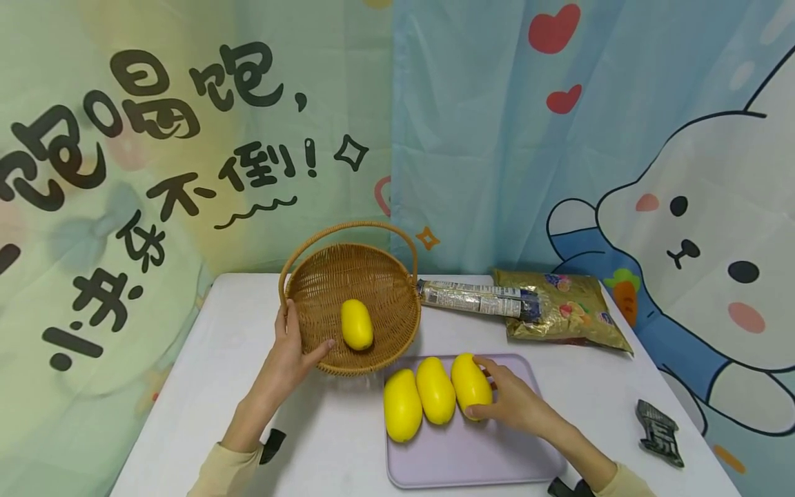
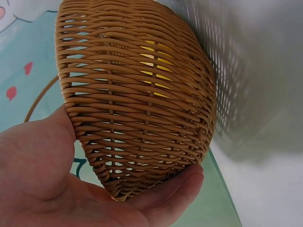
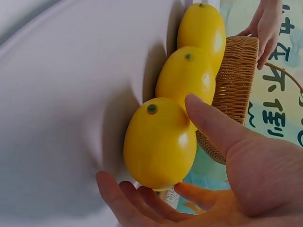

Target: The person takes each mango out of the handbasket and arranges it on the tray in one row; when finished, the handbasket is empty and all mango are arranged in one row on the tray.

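Note:
My left hand holds the left side of a brown wicker basket, thumb over its rim. The basket tips toward me, and one yellow melon lies inside. In the left wrist view, the fingers support the woven wall. A lilac tray carries a row of three more melons: a left one, a middle one and a right one. Around the right melon, my right hand curves its fingers and thumb. In the right wrist view, that melon rests on the tray between them.
Behind the tray lie a long silver-and-blue packet and a gold snack bag. A small dark, crumpled-looking packet is at the right of the white table. Printed curtains hang along the back.

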Tool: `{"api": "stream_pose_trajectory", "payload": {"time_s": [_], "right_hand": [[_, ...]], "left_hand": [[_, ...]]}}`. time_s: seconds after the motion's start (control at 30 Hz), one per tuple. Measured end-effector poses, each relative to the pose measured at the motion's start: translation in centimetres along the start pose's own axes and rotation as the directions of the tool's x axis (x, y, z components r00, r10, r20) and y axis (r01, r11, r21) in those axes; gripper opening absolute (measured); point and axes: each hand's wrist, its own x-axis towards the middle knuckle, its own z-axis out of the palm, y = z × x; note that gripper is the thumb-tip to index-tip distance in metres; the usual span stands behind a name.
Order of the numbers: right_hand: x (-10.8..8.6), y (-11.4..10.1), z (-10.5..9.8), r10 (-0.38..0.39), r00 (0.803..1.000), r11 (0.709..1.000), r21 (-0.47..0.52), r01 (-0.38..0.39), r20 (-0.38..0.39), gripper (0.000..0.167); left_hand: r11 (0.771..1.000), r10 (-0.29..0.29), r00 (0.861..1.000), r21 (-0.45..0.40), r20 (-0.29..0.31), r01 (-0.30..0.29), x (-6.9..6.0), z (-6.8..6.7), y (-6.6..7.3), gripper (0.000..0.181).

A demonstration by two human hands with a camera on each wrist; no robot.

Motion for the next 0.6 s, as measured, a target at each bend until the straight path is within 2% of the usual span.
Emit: {"api": "stream_pose_trajectory", "payload": {"time_s": [0.33, 0.6], "right_hand": [[0.2, -0.2, -1.0, -0.020, 0.999, 1.000, -0.013, 0.021, 0.045, 0.095], [0.6, -1.6, -3.1, -0.036, 0.998, 0.998, -0.049, 0.039, 0.053, 0.092]], "left_hand": [[1.000, 0.013, 1.000, -0.006, -0.003, -0.013, 0.0, -0.1, -0.1, 0.111], [1.000, 0.006, 1.000, -0.013, 0.002, -0.006, -0.1, -0.1, -0.2, 0.111]]}}
